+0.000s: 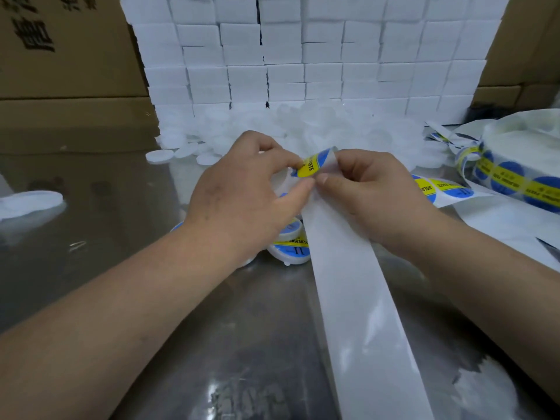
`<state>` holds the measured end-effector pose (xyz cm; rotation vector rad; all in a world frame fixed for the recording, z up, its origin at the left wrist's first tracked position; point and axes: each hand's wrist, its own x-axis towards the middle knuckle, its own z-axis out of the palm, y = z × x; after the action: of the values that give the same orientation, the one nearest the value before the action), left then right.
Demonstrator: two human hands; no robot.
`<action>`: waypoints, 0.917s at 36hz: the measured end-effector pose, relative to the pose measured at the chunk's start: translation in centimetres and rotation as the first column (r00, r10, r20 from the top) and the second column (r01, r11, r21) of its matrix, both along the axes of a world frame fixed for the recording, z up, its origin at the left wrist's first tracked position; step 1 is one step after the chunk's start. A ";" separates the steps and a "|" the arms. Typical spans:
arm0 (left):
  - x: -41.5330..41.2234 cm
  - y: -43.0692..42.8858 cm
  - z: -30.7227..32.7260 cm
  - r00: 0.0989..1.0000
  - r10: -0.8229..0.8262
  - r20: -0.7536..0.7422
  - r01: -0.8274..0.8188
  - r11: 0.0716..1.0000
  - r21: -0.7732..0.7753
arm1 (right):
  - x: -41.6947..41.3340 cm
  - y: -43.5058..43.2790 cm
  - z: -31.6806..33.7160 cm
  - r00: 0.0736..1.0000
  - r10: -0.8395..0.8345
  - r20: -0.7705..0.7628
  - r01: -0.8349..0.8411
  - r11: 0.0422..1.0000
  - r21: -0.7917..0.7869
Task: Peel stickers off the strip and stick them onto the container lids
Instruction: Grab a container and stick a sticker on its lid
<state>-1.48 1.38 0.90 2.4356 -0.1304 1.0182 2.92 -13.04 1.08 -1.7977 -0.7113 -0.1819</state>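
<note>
while both forearms reach in from the bottom corners and meet over the middle of the steel table [257,328], we hold our hands close together, thumbs nearly touching. our left hand [242,192] is turned back-up, its thumb and forefinger closed in a narrow pinch on the edge of a yellow and blue sticker [312,165], the other fingers curled loosely behind. our right hand [372,192] pinches the white backing strip [348,283] just beside that sticker, thumb on the near face and fingers curled behind, where the strip bends over. the sticker stands partly lifted off the strip between the two hands, tilted upward. from the right hand the bare strip runs down toward us across the table and out past the bottom edge. under the left wrist a few labelled lids [292,248] lie flat on the table. beyond the hands a heap of plain white lids [318,128] lies against a wall of stacked white boxes [303,56]. to the right sits the sticker roll [515,177], with more stickers trailing from it toward the right hand. cardboard cartons [66,71] stand at the left.
</note>
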 end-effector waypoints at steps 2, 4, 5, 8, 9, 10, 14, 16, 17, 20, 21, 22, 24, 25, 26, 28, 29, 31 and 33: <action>-0.1 0.1 -0.1 1.000 0.010 0.004 -0.010 0.999 0.038 | -0.1 0.0 0.0 1.000 0.028 -0.007 -0.028 1.000 -0.004; 0.0 0.2 -0.3 1.000 0.023 0.003 -0.023 0.997 0.068 | -0.3 -0.1 0.0 0.997 0.077 -0.026 -0.078 0.997 -0.017; 0.0 0.3 -0.3 1.000 0.030 0.006 -0.030 0.996 0.080 | -0.4 -0.2 0.0 0.995 0.098 -0.030 -0.098 0.995 -0.030; 0.1 0.4 -0.2 1.000 0.027 0.001 -0.027 0.998 0.060 | -0.5 -0.2 0.0 0.995 0.098 -0.019 -0.099 0.993 -0.071; 0.1 0.4 -0.1 1.000 0.021 -0.019 -0.020 0.999 0.030 | -0.4 -0.3 0.1 0.996 0.083 -0.011 -0.083 0.993 -0.080; 0.1 0.4 -0.1 0.999 0.020 -0.048 -0.020 1.000 -0.005 | -0.3 -0.3 0.1 0.998 0.068 -0.003 -0.068 0.994 -0.087; 0.3 0.6 0.6 0.989 -0.019 -0.145 -0.025 0.956 -0.291 | 0.0 -0.5 0.2 1.000 0.003 -0.007 -0.004 0.995 -0.102; 0.5 1.0 0.8 0.990 -0.028 -0.141 -0.032 0.911 -0.410 | 0.3 -0.5 0.1 0.999 -0.041 0.001 0.041 0.990 -0.136; 0.5 1.2 0.9 0.992 -0.018 -0.128 -0.040 0.900 -0.434 | 0.5 -0.5 0.0 0.998 -0.059 0.009 0.060 0.988 -0.142; 0.7 1.6 1.1 0.997 0.014 -0.080 -0.055 0.846 -0.531 | 0.8 -0.5 0.0 0.995 -0.094 0.041 0.097 0.990 -0.101; 0.8 1.7 1.1 0.997 0.027 -0.075 -0.065 0.819 -0.570 | 0.9 -0.5 0.1 0.992 -0.109 0.057 0.114 0.990 -0.083; 0.9 1.8 1.1 0.996 0.039 -0.077 -0.077 0.795 -0.601 | 0.9 -0.6 0.1 0.989 -0.130 0.071 0.135 0.989 -0.064; 1.0 1.9 1.2 0.996 0.045 -0.083 -0.088 0.765 -0.638 | 1.1 -0.7 0.0 0.976 -0.194 0.100 0.198 0.980 -0.031; 1.0 1.9 1.2 0.995 0.046 -0.084 -0.090 0.761 -0.643 | 1.1 -0.7 -0.1 0.963 -0.236 0.128 0.241 0.970 -0.023; 0.9 1.8 1.3 0.995 0.047 -0.086 -0.091 0.765 -0.637 | 1.2 -0.8 -0.1 0.946 -0.280 0.164 0.287 0.958 -0.022; 0.7 1.7 1.1 0.996 0.037 -0.081 -0.078 0.797 -0.599 | 1.2 -1.0 0.0 0.904 -0.353 0.240 0.370 0.929 -0.025; 0.6 1.5 1.0 0.996 0.035 -0.081 -0.075 0.819 -0.569 | 1.1 -1.0 0.2 0.888 -0.366 0.277 0.385 0.923 -0.016; 0.3 1.2 1.0 0.996 0.031 -0.084 -0.069 0.860 -0.505 | 0.9 -1.0 0.6 0.877 -0.344 0.334 0.358 0.933 0.020; 0.1 1.0 0.9 0.996 0.036 -0.081 -0.069 0.888 -0.455 | 0.5 -0.9 0.7 0.907 -0.296 0.301 0.302 0.953 0.026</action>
<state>-1.42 2.42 1.78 2.0444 0.1840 0.8668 3.47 -13.90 1.77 -1.9144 -0.6453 -0.6701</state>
